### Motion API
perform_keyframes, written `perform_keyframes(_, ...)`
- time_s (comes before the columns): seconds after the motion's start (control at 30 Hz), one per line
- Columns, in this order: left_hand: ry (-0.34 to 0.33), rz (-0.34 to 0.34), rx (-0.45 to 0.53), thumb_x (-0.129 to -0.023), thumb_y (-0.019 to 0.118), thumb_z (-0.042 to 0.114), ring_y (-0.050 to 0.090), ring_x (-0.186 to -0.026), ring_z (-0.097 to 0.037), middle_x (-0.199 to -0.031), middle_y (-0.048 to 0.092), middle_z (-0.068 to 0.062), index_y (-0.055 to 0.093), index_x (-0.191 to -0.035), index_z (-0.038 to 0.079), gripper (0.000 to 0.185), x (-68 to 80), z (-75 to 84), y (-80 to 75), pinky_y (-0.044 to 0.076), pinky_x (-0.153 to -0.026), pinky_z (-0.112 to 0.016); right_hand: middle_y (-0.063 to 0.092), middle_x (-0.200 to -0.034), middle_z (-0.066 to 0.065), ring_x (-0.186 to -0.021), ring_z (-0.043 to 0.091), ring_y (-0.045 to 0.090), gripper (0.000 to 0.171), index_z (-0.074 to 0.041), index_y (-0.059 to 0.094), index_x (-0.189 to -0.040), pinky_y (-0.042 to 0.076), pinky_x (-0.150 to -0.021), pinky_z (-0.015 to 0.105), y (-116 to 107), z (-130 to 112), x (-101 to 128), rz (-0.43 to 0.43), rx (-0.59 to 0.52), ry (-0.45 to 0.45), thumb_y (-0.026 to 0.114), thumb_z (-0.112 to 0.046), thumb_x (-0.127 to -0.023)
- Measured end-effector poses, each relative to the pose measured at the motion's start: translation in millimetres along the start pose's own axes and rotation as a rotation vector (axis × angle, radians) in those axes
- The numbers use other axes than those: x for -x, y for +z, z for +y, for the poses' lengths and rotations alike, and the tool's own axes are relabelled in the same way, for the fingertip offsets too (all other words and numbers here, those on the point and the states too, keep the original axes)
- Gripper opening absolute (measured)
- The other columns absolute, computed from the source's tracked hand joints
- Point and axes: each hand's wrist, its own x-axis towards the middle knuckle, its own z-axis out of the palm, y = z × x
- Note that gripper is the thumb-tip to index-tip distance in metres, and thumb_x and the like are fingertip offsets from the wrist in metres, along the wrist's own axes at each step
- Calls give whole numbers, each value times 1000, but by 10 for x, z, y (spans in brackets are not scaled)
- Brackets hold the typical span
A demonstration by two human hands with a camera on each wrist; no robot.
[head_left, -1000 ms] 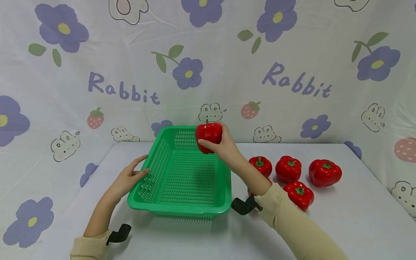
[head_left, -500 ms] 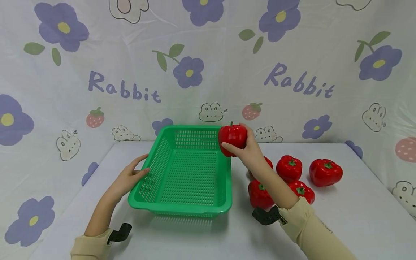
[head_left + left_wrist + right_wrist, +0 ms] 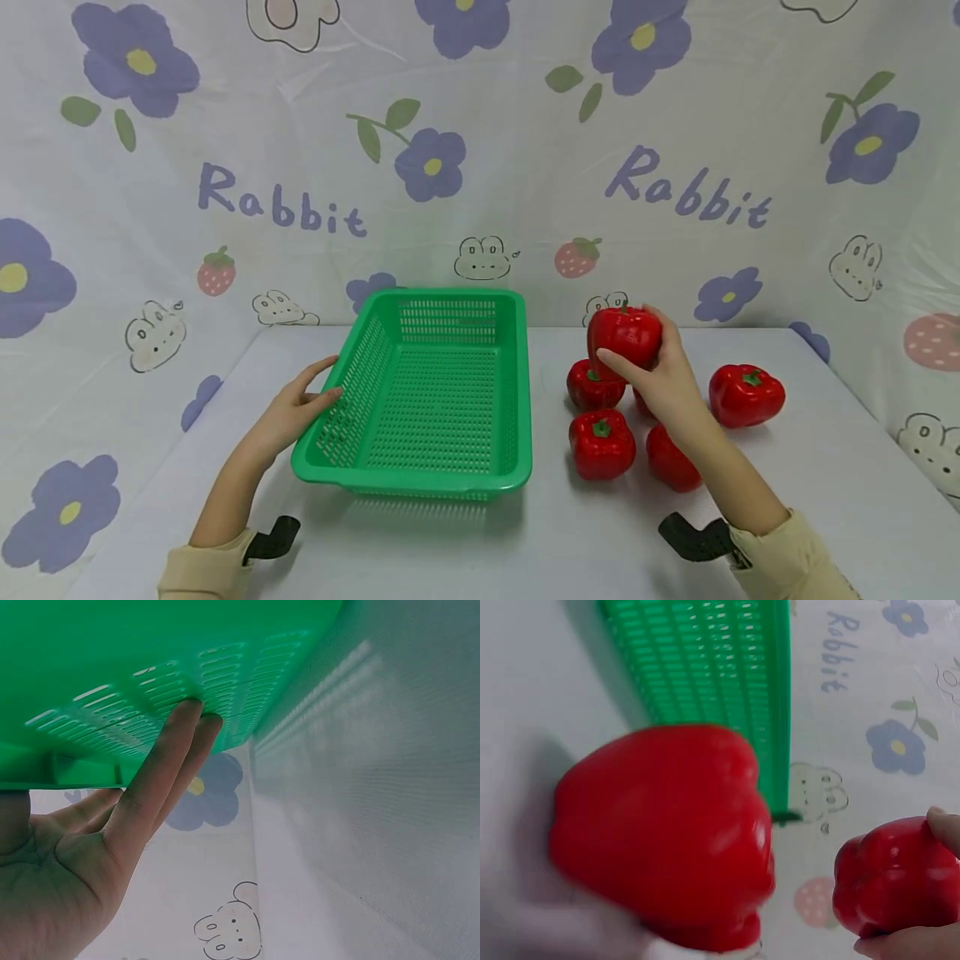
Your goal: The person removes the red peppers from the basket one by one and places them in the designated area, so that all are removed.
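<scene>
I've swung my right hand [image 3: 663, 379], gripping the red pepper [image 3: 624, 335], away from over the green basket [image 3: 431, 392] to above the peppers at the surface's right; left hand [image 3: 296, 410] stays flat against the basket's left wall.

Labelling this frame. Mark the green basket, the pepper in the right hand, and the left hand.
green basket [image 3: 408, 477], head view, on its near rim.
held red pepper [image 3: 622, 333], head view, on its front face.
left hand [image 3: 288, 412], head view, on the back of the hand beside the basket wall.
</scene>
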Motion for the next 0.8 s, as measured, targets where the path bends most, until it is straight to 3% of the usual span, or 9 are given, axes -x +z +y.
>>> perform_keyframes(0.13, 1, 0, 5, -102, 50, 34, 65, -108, -34, -131, 56, -33, 18, -157, 18, 66, -5, -10, 5, 53, -81, -39, 19, -161, 17, -147, 41, 21, 101, -21, -3, -157, 38, -106, 61, -202, 146, 144, 44, 29, -8, 69, -41, -90)
perform_keyframes(0.27, 10, 3, -5, -102, 49, 35, 61, -115, -39, -134, 55, -32, 18, -157, 19, 66, -2, -23, 11, 52, -86, -45, 21, -159, 18, -145, 44, 23, 101, -20, -3, -157, 41, -104, 56, -386, 272, 262, 107, 56, 24, 67, -44, -90)
perform_keyframes(0.4, 3, 2, 2, -102, 49, 36, 62, -114, -38, -134, 54, -33, 17, -157, 19, 66, -5, -26, 19, 53, -85, -44, 20, -159, 20, -143, 46, 24, 99, -21, -4, -157, 54, -91, 27, -563, 404, 371, 135, 66, 44, 66, -43, -91)
perform_keyframes(0.5, 2, -5, 16, -102, 49, 35, 66, -107, -34, -132, 55, -34, 17, -157, 19, 66, -14, -25, 27, 54, -80, -39, 17, -159, 22, -142, 47, 23, 97, -23, -5, -157, 51, -74, 7, -689, 513, 475, 148, 74, 47, 65, -40, -92)
perform_keyframes(0.8, 12, 4, -16, -102, 49, 38, 60, -117, -40, -134, 54, -32, 19, -157, 20, 65, -10, -43, 11, 53, -86, -45, 9, -161, 22, -144, 45, 16, 98, -26, -7, -157, 47, -63, 4, -915, 765, 710, 228, 91, 178, 65, -41, -92)
